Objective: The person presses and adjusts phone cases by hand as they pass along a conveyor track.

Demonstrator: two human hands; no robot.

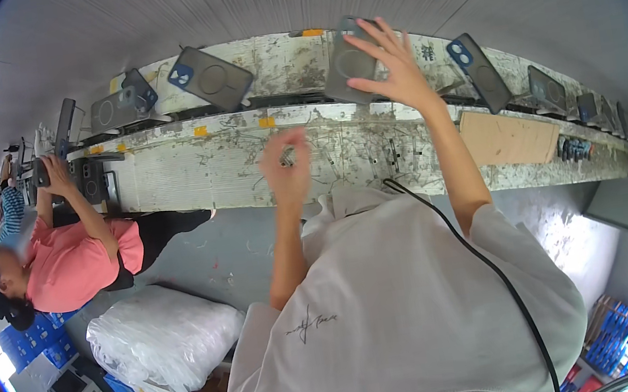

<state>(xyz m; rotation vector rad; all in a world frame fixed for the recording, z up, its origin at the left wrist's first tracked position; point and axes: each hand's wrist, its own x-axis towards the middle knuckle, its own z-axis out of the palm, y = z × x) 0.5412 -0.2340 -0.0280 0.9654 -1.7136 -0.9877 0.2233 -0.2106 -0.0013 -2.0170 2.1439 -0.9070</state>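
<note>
A grey translucent phone case (343, 59) with a ring on its back sits on the raised strip at the far side of the bench. Over its right side my right hand (396, 68) reaches with fingers spread, thumb and fingertips seeming to touch it. Nearer to me, above the bench top, is my left hand (286, 168). Motion smears its curled fingers, so I cannot make out whether they pinch anything. Left of the grey case lies a phone case with a blue camera surround (211, 78). Another blue-trimmed case (478, 73) leans to the right.
The long worn bench (199, 176) carries small dark bits and a brown board (510, 135). More cases (113, 108) stand along the strip. At left, a person in a pink top (83, 264) handles a dark case. Behind are a plastic-wrapped bundle (161, 334) and blue crates (34, 347).
</note>
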